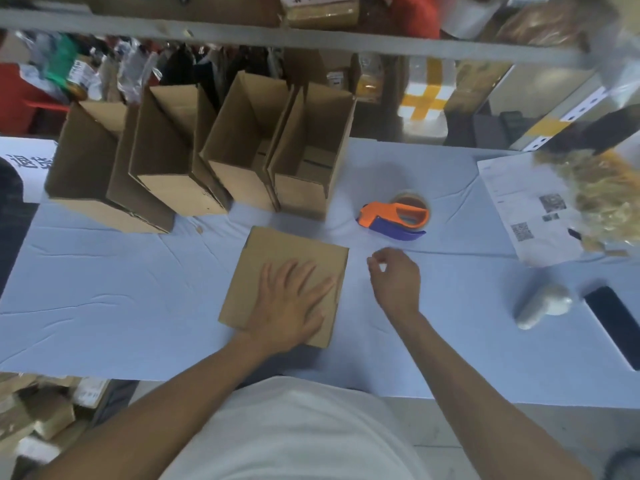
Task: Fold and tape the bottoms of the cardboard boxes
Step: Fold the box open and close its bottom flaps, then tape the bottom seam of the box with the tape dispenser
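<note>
A desk draped in wrinkled pale-blue cloth (104,306) fills the view, its left and right ends cut off. Along its far edge stands a row of four open brown cardboard boxes (194,161), plain corrugated board with flaps raised; their bottoms are mostly hidden. Near the middle of the desk, toward the near edge, sits a brown cardboard box with its folded bottom facing up (294,247). The left hand (294,306) lies flat on it, fingers spread and pressing down. Just beside the box's right side, the right hand (394,275) hovers above the cloth with fingers loosely curled, holding nothing that can be made out. Beyond it rests an orange-and-blue plastic tape dispenser (394,220) carrying a roll of brownish tape. At the right edge, printed paper sheets (519,209) lie partly covered by a blurred straw-coloured bundle (599,188).
</note>
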Action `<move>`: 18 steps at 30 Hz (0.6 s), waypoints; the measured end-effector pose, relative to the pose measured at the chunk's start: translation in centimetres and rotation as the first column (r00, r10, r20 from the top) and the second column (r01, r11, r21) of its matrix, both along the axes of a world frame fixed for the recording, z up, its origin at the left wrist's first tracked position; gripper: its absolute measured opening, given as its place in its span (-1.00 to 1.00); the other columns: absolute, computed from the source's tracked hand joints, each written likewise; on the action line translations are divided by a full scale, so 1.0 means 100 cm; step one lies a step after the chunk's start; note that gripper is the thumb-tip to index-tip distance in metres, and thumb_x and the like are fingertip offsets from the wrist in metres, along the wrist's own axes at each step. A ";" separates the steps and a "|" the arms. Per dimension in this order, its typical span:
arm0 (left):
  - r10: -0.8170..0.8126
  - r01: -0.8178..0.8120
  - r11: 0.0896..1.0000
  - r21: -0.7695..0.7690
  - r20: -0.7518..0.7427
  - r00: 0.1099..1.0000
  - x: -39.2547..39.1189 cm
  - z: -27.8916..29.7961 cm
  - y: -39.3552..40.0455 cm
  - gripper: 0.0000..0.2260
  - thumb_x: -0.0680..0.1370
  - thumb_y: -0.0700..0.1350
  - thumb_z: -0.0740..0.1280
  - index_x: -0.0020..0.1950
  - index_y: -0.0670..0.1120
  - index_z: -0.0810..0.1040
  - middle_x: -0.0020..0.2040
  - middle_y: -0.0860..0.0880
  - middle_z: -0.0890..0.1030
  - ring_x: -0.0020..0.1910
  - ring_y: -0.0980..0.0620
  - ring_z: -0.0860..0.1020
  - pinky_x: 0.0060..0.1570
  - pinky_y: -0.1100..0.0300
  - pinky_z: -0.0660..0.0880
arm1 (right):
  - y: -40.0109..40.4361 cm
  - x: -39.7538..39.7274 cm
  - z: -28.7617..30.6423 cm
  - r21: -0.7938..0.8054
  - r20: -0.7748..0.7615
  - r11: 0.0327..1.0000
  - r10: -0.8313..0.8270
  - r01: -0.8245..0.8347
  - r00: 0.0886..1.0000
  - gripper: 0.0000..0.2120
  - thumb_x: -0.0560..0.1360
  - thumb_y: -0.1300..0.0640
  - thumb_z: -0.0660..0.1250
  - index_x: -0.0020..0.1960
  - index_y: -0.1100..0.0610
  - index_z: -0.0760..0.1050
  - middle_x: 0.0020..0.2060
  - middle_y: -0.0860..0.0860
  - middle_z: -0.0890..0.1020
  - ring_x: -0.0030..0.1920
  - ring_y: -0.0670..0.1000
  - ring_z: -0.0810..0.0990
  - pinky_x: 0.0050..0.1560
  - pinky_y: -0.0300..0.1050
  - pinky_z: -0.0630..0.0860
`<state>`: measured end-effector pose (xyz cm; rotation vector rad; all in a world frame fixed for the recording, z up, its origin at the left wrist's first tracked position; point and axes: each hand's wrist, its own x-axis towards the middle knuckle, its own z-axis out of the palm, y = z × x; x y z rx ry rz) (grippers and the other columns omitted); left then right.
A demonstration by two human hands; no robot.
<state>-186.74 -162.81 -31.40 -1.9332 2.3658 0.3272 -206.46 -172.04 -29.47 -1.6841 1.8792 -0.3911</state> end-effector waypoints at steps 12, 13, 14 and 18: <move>0.075 -0.076 0.997 -0.015 -0.046 0.996 -0.006 0.003 0.003 -0.46 0.48 0.22 0.17 0.47 0.21 0.32 0.38 -0.09 0.35 0.30 -0.20 0.31 0.27 -0.35 0.27 | -0.088 -0.034 -0.036 -0.061 -0.213 0.916 0.377 -0.397 0.902 -0.47 0.27 0.33 0.16 0.23 0.13 0.43 -0.02 0.12 0.58 -0.03 0.25 0.55 -0.09 -0.04 0.43; 0.094 -0.094 0.996 -0.001 -0.054 0.994 -0.006 0.010 -0.002 -0.46 0.46 0.22 0.16 0.45 0.18 0.37 0.35 -0.08 0.38 0.26 -0.20 0.34 0.26 -0.28 0.31 | -0.074 -0.036 -0.027 -0.106 -0.151 0.923 0.352 -0.369 0.924 -0.45 0.27 0.29 0.13 0.25 0.12 0.44 -0.03 0.11 0.58 -0.05 0.23 0.54 -0.10 -0.06 0.42; 0.138 -0.135 0.990 0.039 -0.094 0.986 -0.005 0.016 -0.010 -0.47 0.46 0.21 0.13 0.41 0.13 0.43 0.31 -0.08 0.43 0.23 -0.19 0.38 0.25 -0.19 0.34 | -0.058 -0.039 -0.016 -0.110 -0.097 0.941 0.309 -0.319 0.946 -0.45 0.31 0.24 0.12 0.31 0.12 0.42 -0.03 0.12 0.58 -0.05 0.21 0.53 -0.09 -0.06 0.42; 0.541 -0.361 0.839 0.406 -0.689 0.482 -0.013 0.048 -0.054 -0.68 0.59 -0.03 0.12 0.07 -0.15 0.61 -0.03 -0.09 0.67 -0.01 -0.10 0.62 0.10 -0.05 0.55 | 0.009 -0.051 0.031 0.114 0.147 0.987 0.099 -0.117 0.984 -0.47 0.44 -0.11 0.37 0.33 -0.10 0.26 -0.05 -0.11 0.57 -0.11 -0.02 0.56 -0.13 -0.10 0.44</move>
